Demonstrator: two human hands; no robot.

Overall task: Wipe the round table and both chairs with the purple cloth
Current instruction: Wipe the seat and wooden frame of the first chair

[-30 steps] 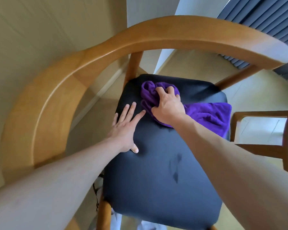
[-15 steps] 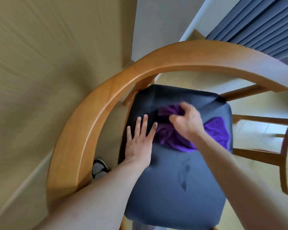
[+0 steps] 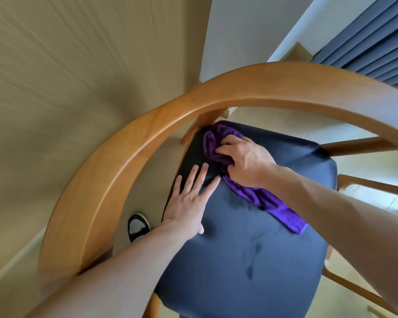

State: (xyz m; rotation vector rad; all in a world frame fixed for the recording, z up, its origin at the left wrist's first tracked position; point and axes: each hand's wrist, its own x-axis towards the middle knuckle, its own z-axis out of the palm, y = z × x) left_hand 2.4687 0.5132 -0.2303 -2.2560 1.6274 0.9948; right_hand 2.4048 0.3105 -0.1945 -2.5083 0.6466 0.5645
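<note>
Dark chair seat [image 3: 251,260]: right hand [image 3: 246,161] gripping purple cloth [image 3: 216,145].

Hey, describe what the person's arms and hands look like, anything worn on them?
Both forearms are bare as far as the frame shows: no sleeves in view. The left hand and right hand wear no gloves, and no rings, watch or bracelet are visible.
</note>
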